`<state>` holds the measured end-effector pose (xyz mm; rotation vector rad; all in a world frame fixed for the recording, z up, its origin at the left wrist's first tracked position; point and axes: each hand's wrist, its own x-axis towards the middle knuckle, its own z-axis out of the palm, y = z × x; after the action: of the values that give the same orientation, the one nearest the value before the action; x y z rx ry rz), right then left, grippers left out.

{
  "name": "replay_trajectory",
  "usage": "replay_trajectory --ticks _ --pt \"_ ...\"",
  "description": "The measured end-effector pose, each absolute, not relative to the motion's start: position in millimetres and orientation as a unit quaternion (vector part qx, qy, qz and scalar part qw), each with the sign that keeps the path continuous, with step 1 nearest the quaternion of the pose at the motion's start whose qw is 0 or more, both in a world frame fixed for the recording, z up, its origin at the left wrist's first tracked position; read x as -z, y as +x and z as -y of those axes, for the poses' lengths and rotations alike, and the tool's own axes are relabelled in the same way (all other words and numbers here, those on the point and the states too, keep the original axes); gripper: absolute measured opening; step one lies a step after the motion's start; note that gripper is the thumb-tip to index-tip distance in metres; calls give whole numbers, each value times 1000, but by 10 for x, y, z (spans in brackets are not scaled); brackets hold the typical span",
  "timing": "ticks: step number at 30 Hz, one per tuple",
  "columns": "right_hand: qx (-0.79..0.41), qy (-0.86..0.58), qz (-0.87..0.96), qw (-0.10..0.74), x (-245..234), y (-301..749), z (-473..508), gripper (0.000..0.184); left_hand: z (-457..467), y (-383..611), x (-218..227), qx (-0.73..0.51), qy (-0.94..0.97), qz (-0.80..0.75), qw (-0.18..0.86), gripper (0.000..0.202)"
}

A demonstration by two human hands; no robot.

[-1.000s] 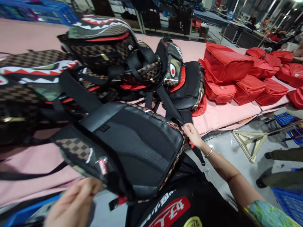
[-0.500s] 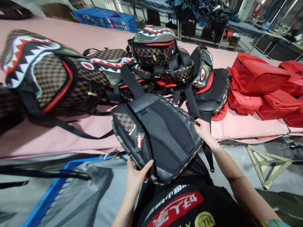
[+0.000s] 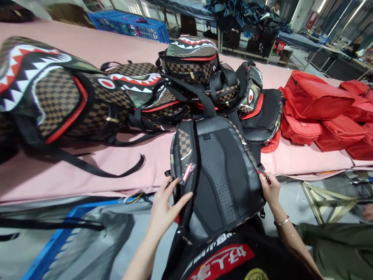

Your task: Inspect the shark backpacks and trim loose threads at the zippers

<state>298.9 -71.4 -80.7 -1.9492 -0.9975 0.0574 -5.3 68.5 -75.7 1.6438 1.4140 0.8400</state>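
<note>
A backpack (image 3: pixel 221 175) with a black padded back panel and brown checker sides stands upright against my body at the table edge. My left hand (image 3: pixel 166 204) rests on its left side with the fingers spread, just below a small red tag (image 3: pixel 187 173) in clear wrap. My right hand (image 3: pixel 269 188) is closed on the backpack's right edge, pinching near the zipper. A black shoulder strap (image 3: pixel 201 99) runs up from the backpack's top toward the pile behind.
More shark-mouth checker backpacks (image 3: pixel 75 97) lie piled on the pink table (image 3: pixel 87 163). Red bags (image 3: pixel 317 101) are stacked at the right. A blue crate (image 3: pixel 128 23) stands at the back, a blue frame (image 3: pixel 49 241) at lower left, a wooden stand (image 3: pixel 323 198) on the floor.
The backpack has turned from tilted to upright. My left hand shifted up its left side and spread its fingers; my right hand slid down its right edge.
</note>
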Motion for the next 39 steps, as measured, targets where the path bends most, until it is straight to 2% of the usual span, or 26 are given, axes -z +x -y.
replay_trajectory --ticks 2,6,11,16,20,24,27,33,36,39 --pt "-27 -795 412 443 818 3016 659 29 -825 72 706 -373 588 -574 431 53" --pt "-38 -789 433 434 820 3028 609 29 -949 221 640 -398 473 -571 539 64" --pt "-69 -790 428 434 743 3027 619 31 -949 230 609 -372 449 -540 607 52" --pt "-37 -793 381 474 453 2894 552 32 -1014 288 526 -384 386 -529 651 48" --pt "-143 -724 462 492 198 2692 322 27 -927 469 419 -399 302 -486 717 45" --pt "-259 -661 525 468 32 2464 -38 22 -651 628 394 -420 324 -457 714 47" --pt "-287 -653 533 456 -17 2301 -299 22 -503 644 439 -429 342 -453 702 47" --pt "-306 -654 598 346 76 2081 -669 21 -556 565 578 -442 379 -480 656 49" --pt "-344 -638 592 352 141 2043 -801 25 -605 551 613 -442 377 -491 650 48" --pt "-453 -603 521 400 194 1996 -869 31 -617 543 609 -444 356 -482 666 47"
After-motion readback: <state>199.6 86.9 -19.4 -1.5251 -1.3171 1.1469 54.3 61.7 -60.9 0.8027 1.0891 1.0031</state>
